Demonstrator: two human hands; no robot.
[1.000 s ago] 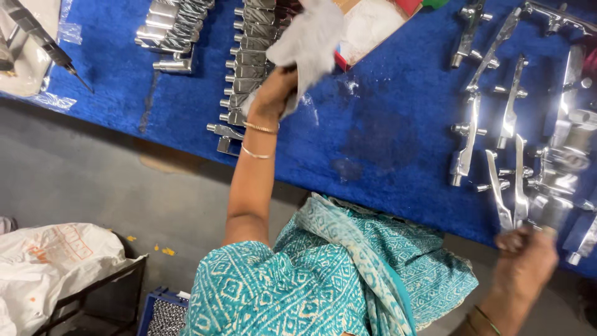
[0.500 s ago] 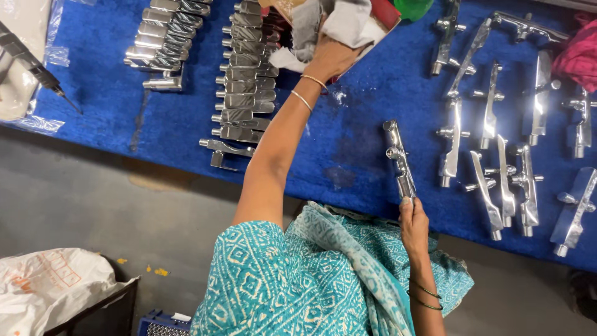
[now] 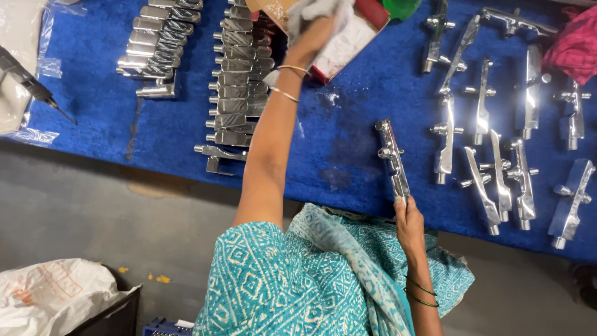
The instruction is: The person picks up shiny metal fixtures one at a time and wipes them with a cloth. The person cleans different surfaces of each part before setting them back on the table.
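The right hand has its grip clenched round the near end of a long polished silver metal tap fitting. The fitting's long axis runs straight away from that grip, up and slightly leftward over the blue cloth-covered counter, with its near end at the counter's front edge. The left hand reaches far forward, well apart from the fitting, its grip closed on a crumpled grey-white cloth above an open red-and-white cardboard box. So the right hand is the nearer by far. Left of the right grip the counter shows a bare patch between it and the stacked rows of silver metal handles; to its right lie more scattered silver tap fittings, quite close.
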